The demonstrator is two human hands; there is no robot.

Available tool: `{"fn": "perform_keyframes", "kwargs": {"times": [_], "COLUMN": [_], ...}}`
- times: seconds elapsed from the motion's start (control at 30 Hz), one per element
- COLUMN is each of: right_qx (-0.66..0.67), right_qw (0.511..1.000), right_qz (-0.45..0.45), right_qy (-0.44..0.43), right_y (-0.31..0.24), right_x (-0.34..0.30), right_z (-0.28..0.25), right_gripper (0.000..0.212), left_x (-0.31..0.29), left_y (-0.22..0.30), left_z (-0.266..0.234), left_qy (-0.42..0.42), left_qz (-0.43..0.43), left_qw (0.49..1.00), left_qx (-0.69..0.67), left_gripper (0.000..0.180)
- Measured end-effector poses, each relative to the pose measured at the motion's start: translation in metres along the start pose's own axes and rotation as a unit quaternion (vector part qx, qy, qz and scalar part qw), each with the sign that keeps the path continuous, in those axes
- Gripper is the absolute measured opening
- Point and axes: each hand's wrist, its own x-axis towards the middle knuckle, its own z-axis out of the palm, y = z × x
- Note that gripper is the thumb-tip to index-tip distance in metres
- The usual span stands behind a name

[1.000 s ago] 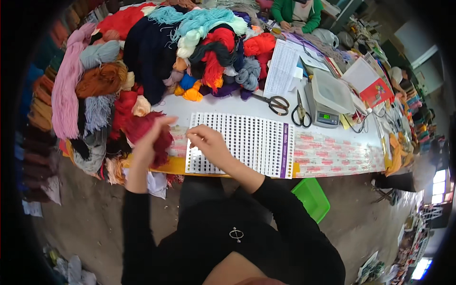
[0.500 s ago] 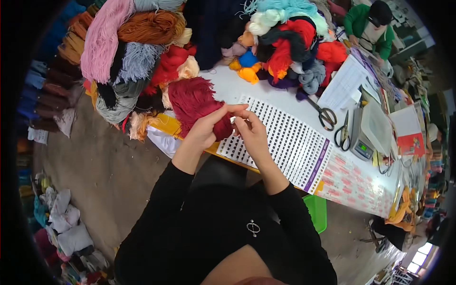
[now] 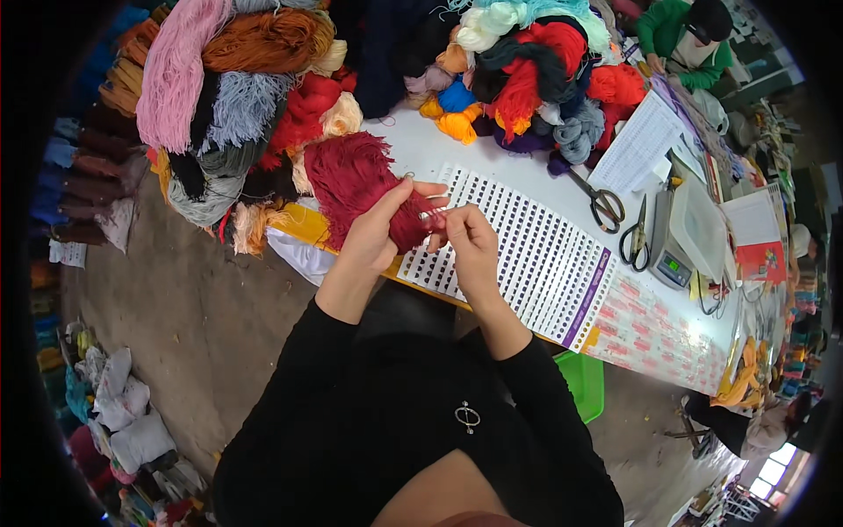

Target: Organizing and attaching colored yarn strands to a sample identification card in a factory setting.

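Note:
A dark red skein of yarn (image 3: 356,184) is gripped in my left hand (image 3: 376,230), its cut, frayed end fanning out toward the far left. My right hand (image 3: 474,250) pinches at the skein's near end, thumb against bent fingers. A small pale strand or tie (image 3: 432,213) shows between the two hands; what exactly the right fingertips hold is too small to make out. Beneath both hands lies a white sheet with rows of small dark spots (image 3: 527,250) and a purple strip along its right end.
Heaped yarn skeins, including a pink one (image 3: 180,79), stand at the table's far left; another colourful heap (image 3: 536,79) lies beyond. To the right are black-handled scissors (image 3: 606,209), a second pair (image 3: 634,250) and a scale (image 3: 674,263). A person in green (image 3: 694,53) works at the far right.
My right hand has drawn slightly away from the left, and the pale bit at its fingertips now looks like a short stretched strand. The skein stays in my left hand.

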Motion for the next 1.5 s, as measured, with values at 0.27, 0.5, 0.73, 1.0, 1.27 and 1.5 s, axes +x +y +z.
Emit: {"fn": "perform_keyframes", "kwargs": {"times": [0.27,0.5,0.73,1.0,1.27,1.5], "right_qx": [0.036,0.051,-0.183,-0.074,0.323,-0.308], "right_qw": [0.999,0.997,0.981,0.944,0.864,0.654], "right_qz": [0.015,0.021,0.054,-0.2,-0.269,-0.306], "right_qy": [0.031,0.063,0.034,0.253,0.277,0.62], "right_y": [-0.008,-0.003,-0.005,-0.084,-0.154,-0.203], "right_x": [-0.001,-0.005,-0.011,-0.027,-0.172,-0.196], "right_z": [0.001,0.001,-0.004,-0.106,-0.432,-0.395], "right_gripper": [0.021,0.024,0.015,0.025,0.01,0.016], "left_x": [0.003,0.004,0.009,0.008,0.013,-0.033], "left_y": [0.001,0.001,0.003,0.116,0.253,0.29], "left_z": [-0.005,-0.003,-0.003,-0.088,-0.124,-0.101], "left_qy": [0.002,0.06,0.072,0.099,0.114,0.154], "left_qz": [0.029,0.081,0.091,0.023,0.208,0.563], "left_qw": [0.999,0.994,0.987,0.995,0.971,0.807], "left_qx": [0.021,0.048,0.113,0.003,0.015,0.092], "left_gripper": [0.04,0.032,0.031,0.034,0.023,0.03]}}
